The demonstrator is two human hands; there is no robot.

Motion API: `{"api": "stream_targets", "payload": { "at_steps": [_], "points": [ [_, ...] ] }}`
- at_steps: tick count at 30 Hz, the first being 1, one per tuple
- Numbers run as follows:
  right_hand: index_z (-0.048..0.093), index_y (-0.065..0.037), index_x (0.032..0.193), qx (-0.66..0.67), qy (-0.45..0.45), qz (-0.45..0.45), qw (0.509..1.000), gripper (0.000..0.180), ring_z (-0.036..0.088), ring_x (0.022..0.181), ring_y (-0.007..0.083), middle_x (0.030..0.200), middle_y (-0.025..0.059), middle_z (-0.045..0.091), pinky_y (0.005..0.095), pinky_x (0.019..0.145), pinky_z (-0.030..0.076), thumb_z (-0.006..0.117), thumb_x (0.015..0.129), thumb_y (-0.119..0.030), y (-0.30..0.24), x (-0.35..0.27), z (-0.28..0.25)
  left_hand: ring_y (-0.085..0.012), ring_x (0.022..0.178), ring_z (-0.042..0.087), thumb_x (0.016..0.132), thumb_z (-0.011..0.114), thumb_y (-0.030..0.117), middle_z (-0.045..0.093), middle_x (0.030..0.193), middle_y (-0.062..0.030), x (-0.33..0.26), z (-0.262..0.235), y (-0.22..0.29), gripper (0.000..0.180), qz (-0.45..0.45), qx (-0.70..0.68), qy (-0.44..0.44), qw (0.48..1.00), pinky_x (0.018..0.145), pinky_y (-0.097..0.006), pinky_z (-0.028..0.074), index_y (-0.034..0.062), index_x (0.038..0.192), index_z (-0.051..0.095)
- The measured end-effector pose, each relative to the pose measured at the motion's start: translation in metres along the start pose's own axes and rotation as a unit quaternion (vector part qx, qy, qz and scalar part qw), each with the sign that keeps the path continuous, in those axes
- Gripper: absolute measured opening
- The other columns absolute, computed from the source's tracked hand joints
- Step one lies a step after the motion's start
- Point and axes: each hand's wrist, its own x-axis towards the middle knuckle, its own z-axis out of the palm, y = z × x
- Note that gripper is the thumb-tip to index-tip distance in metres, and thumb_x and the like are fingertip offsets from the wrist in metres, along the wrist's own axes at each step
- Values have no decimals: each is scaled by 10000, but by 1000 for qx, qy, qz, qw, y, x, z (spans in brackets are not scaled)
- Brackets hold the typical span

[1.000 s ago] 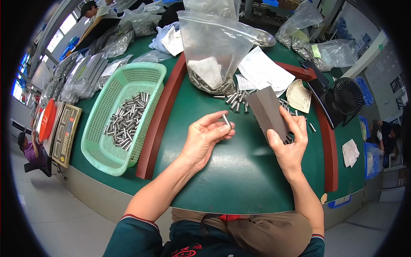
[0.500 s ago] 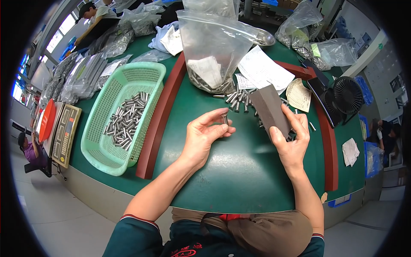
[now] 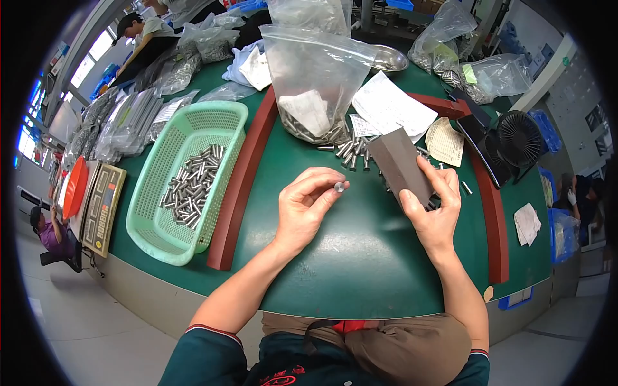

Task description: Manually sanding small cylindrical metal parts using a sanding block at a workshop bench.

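Between the thumb and fingertips of my left hand (image 3: 301, 209) is a small metal pin (image 3: 339, 187), its round flat end turned up toward me. My right hand (image 3: 438, 217) grips a dark grey-brown rectangular block (image 3: 402, 164), which looks like a sanding block, tilted above the table. The two hands are apart, and the pin does not touch the block. Loose headed metal pins (image 3: 352, 153) lie beyond my hands, some hidden by the block. They spread in front of an upright clear plastic bag (image 3: 315, 71) with more pins in its bottom.
On the left stands a green perforated basket (image 3: 143, 225) holding many pins (image 3: 193, 190). Dark red bars (image 3: 237, 199) frame the green table (image 3: 347, 276). Papers (image 3: 393, 106), a metal bowl (image 3: 390, 59) and a black fan (image 3: 519, 138) sit farther back. Other people are at left and right.
The pin in my left hand has turned from upright side-on to end-on, showing its round face. My right hand keeps the block, shifted slightly left and down.
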Motion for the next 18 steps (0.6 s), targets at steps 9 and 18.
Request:
{"api": "stream_targets", "payload": {
  "at_steps": [9,18],
  "points": [
    [662,6,1109,-10,0,-13,1000,570,477,801,196,841,65,494,330,760,406,772,605,-239,0,0,0,-215,949,644,862,600,-69,612,1057,-135,0,-1,-3,138,-6,-17,-1,1000,874,-314,530,-33,983,657],
    [674,-91,1103,-47,-104,-240,964,673,472,756,252,845,97,505,374,688,352,779,486,-338,-27,-9,5,-138,912,598,823,639,-71,616,1012,-84,-1,-7,-8,172,7,27,16,999,799,-247,497,-34,990,660]
  ]
}}
